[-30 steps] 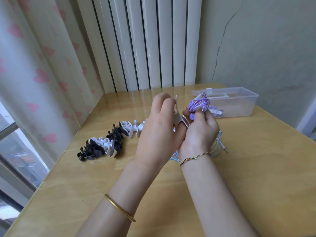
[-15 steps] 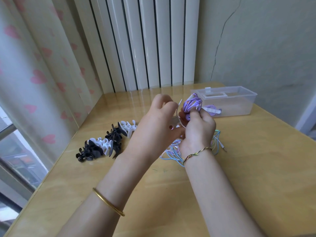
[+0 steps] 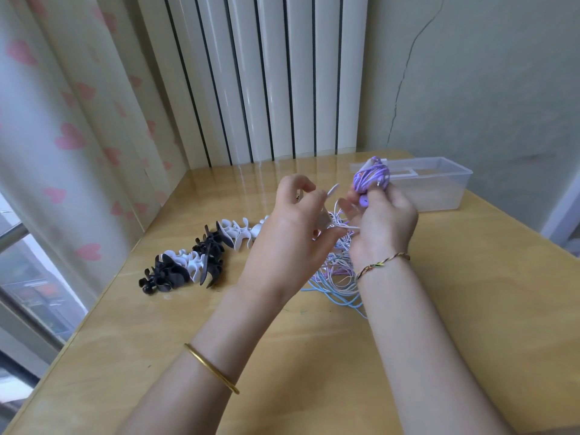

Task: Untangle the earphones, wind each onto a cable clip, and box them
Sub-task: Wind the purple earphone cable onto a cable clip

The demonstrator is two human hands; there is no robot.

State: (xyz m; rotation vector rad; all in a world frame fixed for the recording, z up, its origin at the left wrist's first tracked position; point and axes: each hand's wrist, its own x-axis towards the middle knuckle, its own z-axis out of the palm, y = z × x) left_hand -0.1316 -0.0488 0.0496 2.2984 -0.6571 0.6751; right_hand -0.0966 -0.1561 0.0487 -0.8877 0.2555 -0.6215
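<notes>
My right hand (image 3: 384,224) grips a purple earphone bundle (image 3: 372,178) wound on a clip and holds it up in front of the clear plastic box (image 3: 439,196). A purple earbud (image 3: 364,200) pokes out below the bundle. My left hand (image 3: 292,230) is just to the left, its fingers curled round a white cable clip (image 3: 326,211) whose tip sticks up between the hands. A thin white cable (image 3: 343,219) loops between the two hands. Under them, a tangle of blue, pink and white earphones (image 3: 334,279) lies on the wooden table (image 3: 314,356).
A row of black and white cable clips (image 3: 201,259) lies on the table's left side. The box stands at the far right, near the wall. A curtain and a window edge the table on the left, a radiator at the back.
The hands have drawn apart. My right hand has raised the purple bundle up and to the right, toward the box. My left hand's fingers have loosened.
</notes>
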